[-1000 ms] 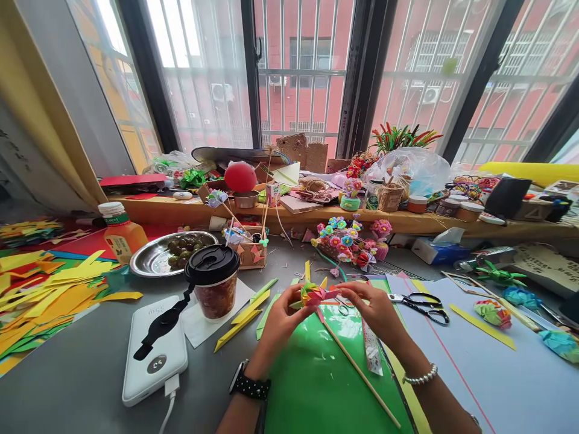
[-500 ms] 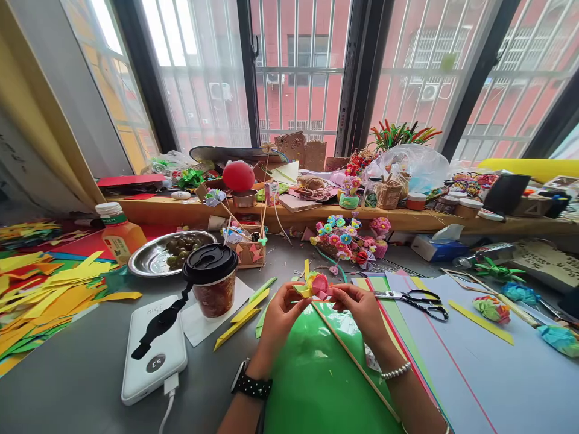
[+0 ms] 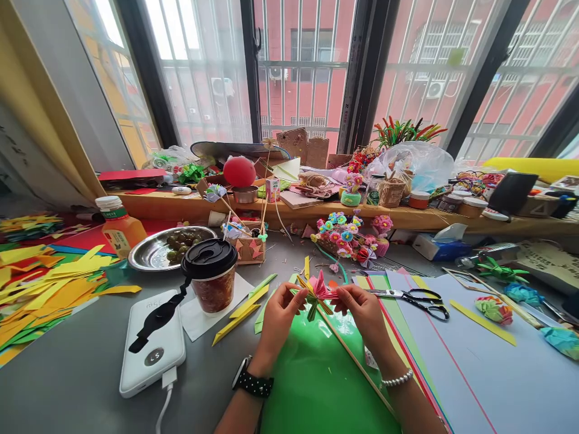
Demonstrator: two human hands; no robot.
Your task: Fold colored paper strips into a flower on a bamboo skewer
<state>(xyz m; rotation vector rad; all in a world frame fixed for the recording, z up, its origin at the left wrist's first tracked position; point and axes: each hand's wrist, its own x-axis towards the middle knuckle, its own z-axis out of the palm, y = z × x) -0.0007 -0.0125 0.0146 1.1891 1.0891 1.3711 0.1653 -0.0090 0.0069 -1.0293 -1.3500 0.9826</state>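
Between my two hands is a folded paper flower (image 3: 319, 292) with pink, yellow and green petals spread out like a star. My left hand (image 3: 284, 310) pinches its left side, fingers closed on the petals. On the opposite side, my right hand (image 3: 357, 304) grips a pink petal between thumb and fingers. A thin wooden stick (image 3: 351, 355) slants from just under the flower toward my right forearm; whether it is joined to the flower I cannot tell. Beneath both hands lies a glossy green sheet (image 3: 323, 386).
Black-handled scissors (image 3: 423, 301) rest on coloured paper sheets (image 3: 479, 355) at the right. To the left stand a lidded coffee cup (image 3: 210, 280), a white power bank (image 3: 154, 343) and a steel plate (image 3: 149, 253). Paper strips (image 3: 58, 289) heap up at far left; folded yellow strips (image 3: 239, 316) lie nearer.
The paper flower was bunched and facing up; now its petals are fanned out, with green ones pointing down toward me. Both hands still hold it at nearly the same spot.
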